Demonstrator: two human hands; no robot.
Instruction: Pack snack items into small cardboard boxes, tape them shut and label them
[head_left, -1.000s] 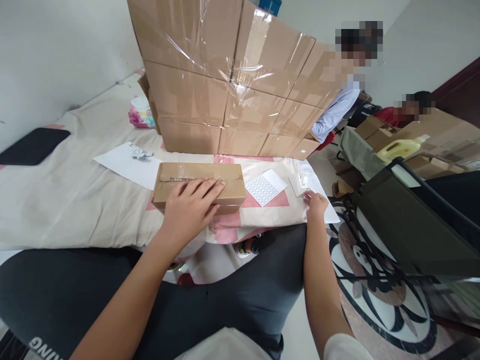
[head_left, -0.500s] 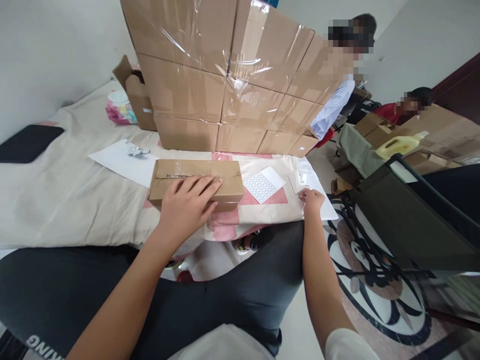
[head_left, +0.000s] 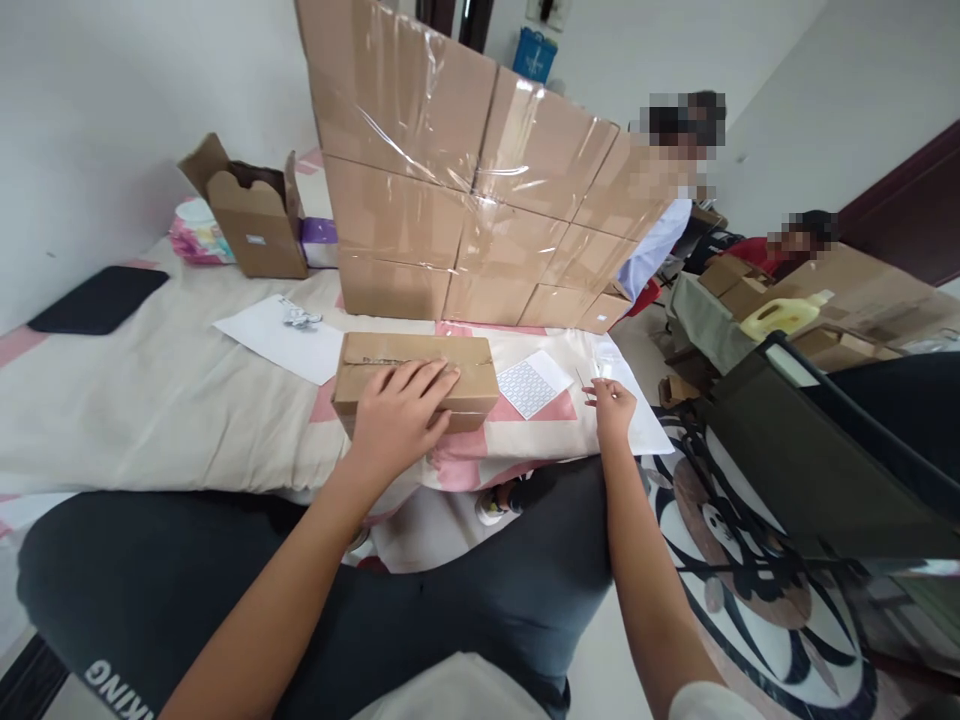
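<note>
A taped brown cardboard box (head_left: 472, 365) lies on the cloth-covered surface in front of me. Across its top rests my left hand (head_left: 401, 405), fingers laid out flat and the thumb by the front edge. My right hand (head_left: 611, 400) is closed in a pinch on a small thin white card (head_left: 579, 378), seen nearly edge-on. Beneath that hand spreads a white sheet (head_left: 649, 425), with a small whitish piece (head_left: 602, 362) near the fingertips. Between box and right hand lies a sheet of printed labels (head_left: 529, 388).
Film-wrapped stacked cartons (head_left: 412, 180) rise behind the box. To the left are an open carton (head_left: 270, 240), a black flat pad (head_left: 101, 300) and white paper (head_left: 277, 335) with crumpled bits on it. Two other people sit at the right, near a yellow jug (head_left: 784, 315).
My right hand has lifted slightly and turned the white card nearly edge-on. The left hand stays on the box. The whole view has shifted, showing more of the left side.
</note>
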